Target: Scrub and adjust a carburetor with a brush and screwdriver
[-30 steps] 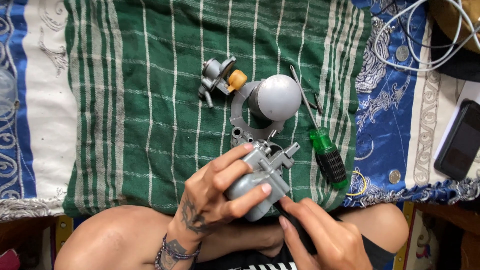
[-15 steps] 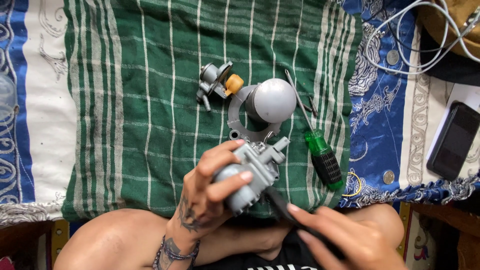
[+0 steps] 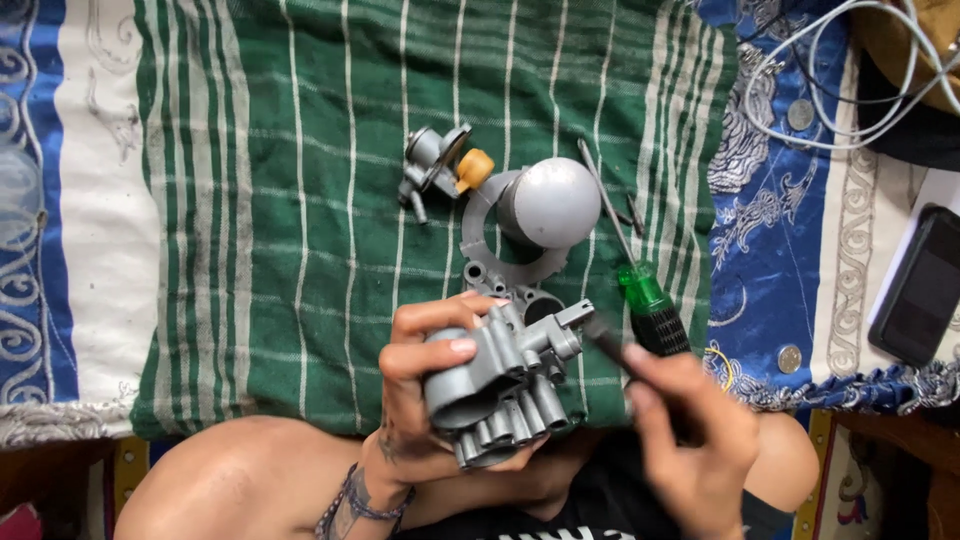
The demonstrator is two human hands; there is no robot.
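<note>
Gripping the grey cast-metal carburettor body (image 3: pixel 505 385) in our left hand (image 3: pixel 425 420), we have the fingers wrapped round its barrel, thumb across the top. It sits low in the middle of the view, above our lap. Our right hand (image 3: pixel 690 445), at four o'clock from it, is blurred; its fingers are closed round a thin dark tool (image 3: pixel 615 350) whose tip points at the body's upper right corner.

On the green striped cloth (image 3: pixel 300 250), at twelve o'clock from the body, lie a grey ring-shaped plate (image 3: pixel 480 245) and a grey rounded metal dome (image 3: pixel 550 202); a small grey part with a yellow cap (image 3: pixel 445 165) lies at eleven o'clock. A green-handled screwdriver (image 3: pixel 650 300) lies at two o'clock.

We judge the risk to be the tool tip slipping off the small fitting and striking our left fingertips, since the body is held in the air without support. Loose small pieces could also drop into our lap.
</note>
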